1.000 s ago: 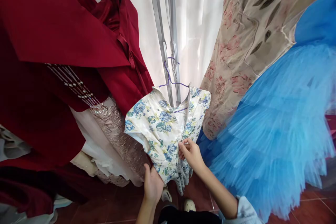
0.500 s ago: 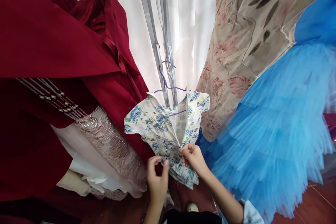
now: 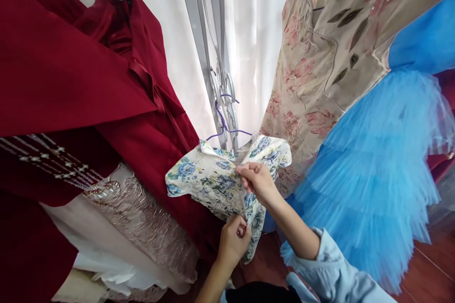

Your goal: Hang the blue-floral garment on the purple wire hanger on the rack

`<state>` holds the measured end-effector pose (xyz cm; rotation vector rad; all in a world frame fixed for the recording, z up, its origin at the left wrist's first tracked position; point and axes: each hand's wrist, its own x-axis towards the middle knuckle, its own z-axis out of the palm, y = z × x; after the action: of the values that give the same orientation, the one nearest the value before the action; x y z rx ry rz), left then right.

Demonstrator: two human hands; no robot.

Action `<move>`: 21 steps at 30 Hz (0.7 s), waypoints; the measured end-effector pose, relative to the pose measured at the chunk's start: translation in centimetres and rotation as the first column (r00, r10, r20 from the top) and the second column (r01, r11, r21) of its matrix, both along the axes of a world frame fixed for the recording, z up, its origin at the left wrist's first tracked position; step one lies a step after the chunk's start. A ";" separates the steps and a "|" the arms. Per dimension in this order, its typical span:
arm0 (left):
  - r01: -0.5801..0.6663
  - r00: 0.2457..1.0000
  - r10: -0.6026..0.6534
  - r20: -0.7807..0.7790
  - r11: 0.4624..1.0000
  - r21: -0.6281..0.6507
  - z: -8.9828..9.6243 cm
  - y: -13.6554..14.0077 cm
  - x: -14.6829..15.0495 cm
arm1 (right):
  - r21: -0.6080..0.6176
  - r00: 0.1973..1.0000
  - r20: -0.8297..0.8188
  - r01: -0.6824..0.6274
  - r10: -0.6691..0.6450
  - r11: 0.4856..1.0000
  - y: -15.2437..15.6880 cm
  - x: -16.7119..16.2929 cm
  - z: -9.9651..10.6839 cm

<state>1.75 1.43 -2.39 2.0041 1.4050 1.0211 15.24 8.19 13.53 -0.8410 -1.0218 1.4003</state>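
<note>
A small white dress [image 3: 213,177] with blue and yellow flowers hangs on a purple hanger [image 3: 224,125] in front of me. My right hand [image 3: 259,182] pinches the top of its closed front seam, just below the neckline; the zipper pull is hidden under the fingers. Lower on the same seam, my left hand [image 3: 234,239] is closed on the dress fabric. Cloth between the two hands is drawn fairly straight. Above my right hand the neck opening forms a short V.
Dark red garments [image 3: 142,99] and a beaded, lace-like pink dress [image 3: 142,213] hang on the left. To the right hang a beige floral garment [image 3: 295,80] and a blue tiered tulle dress [image 3: 369,161]. Grey metal poles [image 3: 209,33] stand before a white curtain [image 3: 245,38].
My right hand has moved up along the front opening, which has closed beneath it. My left hand, apart from the cloth before, has moved right and taken hold of the lower seam.
</note>
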 end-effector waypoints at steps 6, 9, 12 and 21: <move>-0.009 0.987 0.002 -0.160 0.999 -0.046 -1.2 0.5 -0.7 | 0.191 0.999 -0.003 0.047 -0.047 0.981 2.8 -2.0 5.9; 0.013 0.977 -0.037 -0.208 0.993 -0.114 -1.3 0.5 -1.0 | 0.201 0.997 -0.004 0.078 -0.079 0.976 3.1 -2.3 6.6; 0.099 0.985 -0.110 -0.131 0.991 -0.089 1.0 1.1 -1.8 | 0.196 0.998 0.007 0.061 -0.064 0.979 2.8 -2.1 6.2; 0.041 0.998 -0.061 0.036 0.914 0.403 21.6 7.7 -3.4 | 0.219 0.996 0.040 0.070 -0.081 0.973 0.7 -1.4 5.1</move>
<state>-1.66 9.16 19.17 2.2694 1.1799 1.4186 13.87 8.93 18.60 -0.7467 -1.1465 1.1840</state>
